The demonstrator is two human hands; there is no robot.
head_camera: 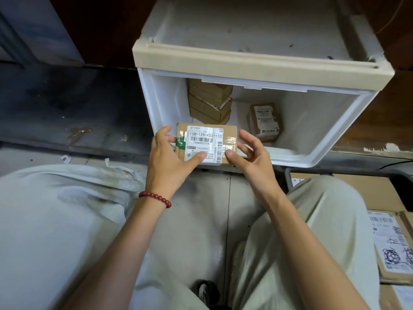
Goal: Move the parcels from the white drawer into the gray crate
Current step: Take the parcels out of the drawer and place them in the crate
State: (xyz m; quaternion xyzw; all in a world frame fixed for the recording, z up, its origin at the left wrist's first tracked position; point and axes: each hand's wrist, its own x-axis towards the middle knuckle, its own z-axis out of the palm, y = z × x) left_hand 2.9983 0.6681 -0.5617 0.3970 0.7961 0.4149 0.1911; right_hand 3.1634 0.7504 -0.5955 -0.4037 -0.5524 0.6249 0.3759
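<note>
My left hand [169,157] and right hand [252,157] grip a flat brown cardboard parcel with white label [206,142] by its ends, thumbs on top, at the front edge of the white plastic drawer [312,157].

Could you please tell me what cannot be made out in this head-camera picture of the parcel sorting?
All in the head view:
Gray plastic crate: only a rim strip shows; the right trouser leg and the picture's edge hide the rest.
Stack of brown cardboard boxes in the white plastic drawer: top hidden behind the cream cabinet frame, so no count.
Flat brown cardboard parcel, held by the left hand and right hand: thumbs cover some small print.
</note>
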